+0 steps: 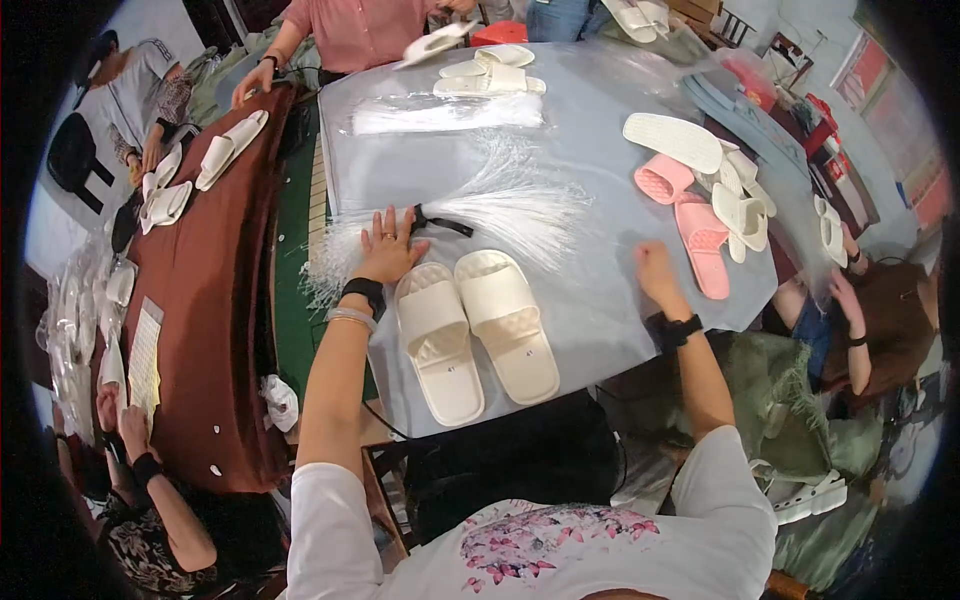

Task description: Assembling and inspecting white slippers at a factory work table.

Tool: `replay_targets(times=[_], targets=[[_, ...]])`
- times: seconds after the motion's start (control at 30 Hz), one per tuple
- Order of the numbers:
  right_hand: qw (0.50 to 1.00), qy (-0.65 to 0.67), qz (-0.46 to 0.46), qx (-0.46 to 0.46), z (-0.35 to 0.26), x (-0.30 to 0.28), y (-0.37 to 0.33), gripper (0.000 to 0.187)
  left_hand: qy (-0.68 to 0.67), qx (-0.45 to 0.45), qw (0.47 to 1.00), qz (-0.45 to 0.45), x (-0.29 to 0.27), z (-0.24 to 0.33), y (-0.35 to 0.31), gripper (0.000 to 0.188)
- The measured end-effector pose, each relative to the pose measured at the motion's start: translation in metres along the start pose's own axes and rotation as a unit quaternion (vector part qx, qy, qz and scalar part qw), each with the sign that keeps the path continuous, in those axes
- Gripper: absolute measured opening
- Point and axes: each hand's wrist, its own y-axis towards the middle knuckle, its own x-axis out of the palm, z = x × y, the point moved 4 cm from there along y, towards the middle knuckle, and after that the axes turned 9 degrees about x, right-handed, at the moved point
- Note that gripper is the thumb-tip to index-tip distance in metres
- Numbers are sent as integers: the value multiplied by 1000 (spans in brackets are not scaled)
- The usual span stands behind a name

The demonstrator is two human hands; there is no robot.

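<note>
My left hand point(390, 248) lies with fingers spread over a bundle of thin white plastic strands point(530, 208), beside the black strap point(445, 222) that ties it. My right hand point(655, 270) rests on the table, closed; whether anything is inside the fingers is hidden. Between my arms, close to the table's front edge, sits a pair of cream slippers, a left one point(452, 385) and a right one point(522, 372), side by side with toes pointing away from me. Farther back, a second bundle of white strands point(450, 117) lies in clear plastic.
To the right are pink slippers point(703, 245) and a pile of cream slippers point(740, 215); more cream slippers point(490, 80) lie at the far edge. A brown-covered table point(205, 310) stands on the left. Co-workers surround both tables, including a person in a pink shirt point(355, 35).
</note>
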Motion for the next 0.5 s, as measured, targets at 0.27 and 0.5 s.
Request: replay_targets(times=[0.27, 0.5], targets=[[984, -41, 79, 152, 24, -60, -17, 13, 11, 9, 1000, 4, 4, -10, 1, 75], [947, -72, 224, 219, 78, -134, -21, 12, -15, -4, 1000, -10, 0, -13, -2, 79]])
